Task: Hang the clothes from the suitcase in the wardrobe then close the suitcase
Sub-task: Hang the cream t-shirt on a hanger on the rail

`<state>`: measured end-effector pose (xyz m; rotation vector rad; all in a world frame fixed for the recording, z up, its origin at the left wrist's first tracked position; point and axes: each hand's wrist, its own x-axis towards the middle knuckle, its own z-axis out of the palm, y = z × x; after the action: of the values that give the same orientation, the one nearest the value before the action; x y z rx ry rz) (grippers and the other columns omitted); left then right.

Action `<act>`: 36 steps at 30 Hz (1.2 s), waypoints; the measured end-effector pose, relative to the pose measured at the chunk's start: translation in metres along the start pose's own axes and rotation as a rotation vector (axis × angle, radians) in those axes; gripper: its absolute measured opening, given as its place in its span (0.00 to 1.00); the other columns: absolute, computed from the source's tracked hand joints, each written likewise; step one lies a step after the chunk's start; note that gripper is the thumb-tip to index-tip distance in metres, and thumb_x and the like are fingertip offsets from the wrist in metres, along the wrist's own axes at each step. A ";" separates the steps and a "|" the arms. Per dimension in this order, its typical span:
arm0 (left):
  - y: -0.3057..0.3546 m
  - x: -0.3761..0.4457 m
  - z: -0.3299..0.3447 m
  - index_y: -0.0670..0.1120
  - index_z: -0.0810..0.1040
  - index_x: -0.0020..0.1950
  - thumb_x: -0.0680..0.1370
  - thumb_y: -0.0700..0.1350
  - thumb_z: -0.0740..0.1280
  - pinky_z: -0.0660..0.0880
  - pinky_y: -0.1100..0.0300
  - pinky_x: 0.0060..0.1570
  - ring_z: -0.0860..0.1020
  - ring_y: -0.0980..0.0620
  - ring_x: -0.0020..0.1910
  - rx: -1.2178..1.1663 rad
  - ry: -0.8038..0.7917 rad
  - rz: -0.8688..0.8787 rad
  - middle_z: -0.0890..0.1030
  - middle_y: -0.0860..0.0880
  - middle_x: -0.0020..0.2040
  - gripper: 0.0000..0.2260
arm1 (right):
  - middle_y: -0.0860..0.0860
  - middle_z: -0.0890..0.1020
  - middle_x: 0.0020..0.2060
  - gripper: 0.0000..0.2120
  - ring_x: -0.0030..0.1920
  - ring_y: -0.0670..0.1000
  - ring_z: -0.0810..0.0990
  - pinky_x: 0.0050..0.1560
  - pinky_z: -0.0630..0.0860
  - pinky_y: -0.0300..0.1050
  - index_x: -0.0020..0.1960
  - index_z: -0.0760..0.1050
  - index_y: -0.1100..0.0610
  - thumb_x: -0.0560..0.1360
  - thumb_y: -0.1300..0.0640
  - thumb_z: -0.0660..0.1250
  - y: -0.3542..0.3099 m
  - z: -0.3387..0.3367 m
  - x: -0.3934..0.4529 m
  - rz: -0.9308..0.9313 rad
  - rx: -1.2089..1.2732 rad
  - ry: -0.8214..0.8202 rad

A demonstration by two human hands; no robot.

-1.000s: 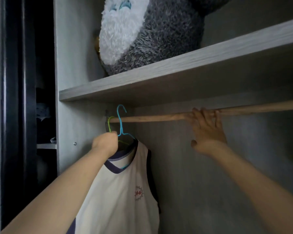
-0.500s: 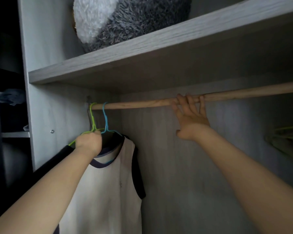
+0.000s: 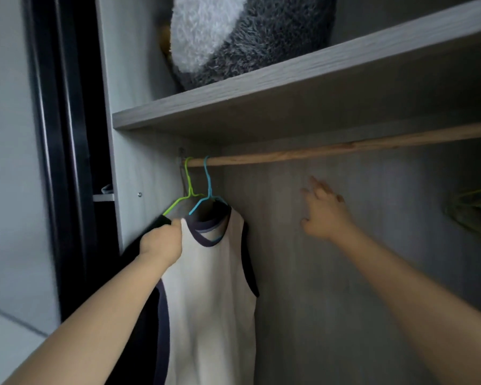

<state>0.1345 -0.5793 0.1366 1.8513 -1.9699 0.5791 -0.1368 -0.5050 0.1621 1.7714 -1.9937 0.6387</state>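
Vest [image 3: 211, 287], white with dark trim, hangs on blue hanger [image 3: 208, 190] on wardrobe rail [image 3: 331, 151]; looks light, soft, floppy. Left hand [image 3: 161, 243] grip pinches its shoulder edge; right hand [image 3: 325, 215] fingers spread, holding nothing. Best handled by the stiff hanger.

Sleeveless top [image 3: 214, 301], lower centre: cream-white body, dark navy trim at neck and armholes. Hanger [image 3: 208, 190] under it: light blue. Hanger [image 3: 188, 187] to its left: lime green, dark garment [image 3: 139, 273] on it near black. Rail [image 3: 331, 150]: pale natural wood. Shelf [image 3: 289, 79]: light grey woodgrain. Plush toy [image 3: 233, 37], top: grey fur, white patch. Hangers [image 3: 472, 207], right edge: green.
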 end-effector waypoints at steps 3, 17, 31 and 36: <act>-0.005 -0.012 -0.002 0.39 0.66 0.63 0.82 0.40 0.49 0.71 0.52 0.52 0.74 0.39 0.60 -0.073 0.021 -0.033 0.75 0.39 0.62 0.13 | 0.53 0.43 0.76 0.34 0.76 0.55 0.46 0.73 0.54 0.55 0.75 0.52 0.57 0.74 0.54 0.63 -0.013 0.022 -0.025 -0.021 0.030 -0.117; -0.032 -0.003 0.000 0.42 0.64 0.66 0.81 0.39 0.50 0.70 0.53 0.57 0.72 0.40 0.63 -0.075 -0.032 -0.101 0.73 0.40 0.64 0.15 | 0.51 0.39 0.75 0.30 0.76 0.53 0.40 0.73 0.49 0.56 0.75 0.52 0.55 0.77 0.53 0.60 -0.065 0.019 -0.071 -0.120 -0.001 -0.272; -0.053 -0.139 -0.065 0.44 0.67 0.66 0.80 0.48 0.55 0.69 0.51 0.56 0.67 0.43 0.64 0.146 -0.027 0.142 0.70 0.43 0.63 0.16 | 0.55 0.63 0.71 0.22 0.71 0.57 0.62 0.67 0.66 0.50 0.68 0.66 0.61 0.75 0.58 0.60 -0.126 -0.011 -0.126 -0.285 0.260 -0.088; -0.073 -0.233 -0.092 0.43 0.70 0.63 0.80 0.46 0.56 0.70 0.52 0.54 0.70 0.41 0.61 0.092 -0.047 0.065 0.72 0.41 0.61 0.15 | 0.56 0.71 0.65 0.19 0.66 0.56 0.69 0.63 0.68 0.47 0.65 0.70 0.60 0.75 0.59 0.59 -0.156 -0.032 -0.194 -0.438 0.368 -0.058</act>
<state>0.2211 -0.3372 0.0930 1.8768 -2.0734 0.6620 0.0416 -0.3436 0.0892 2.3699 -1.5064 0.8468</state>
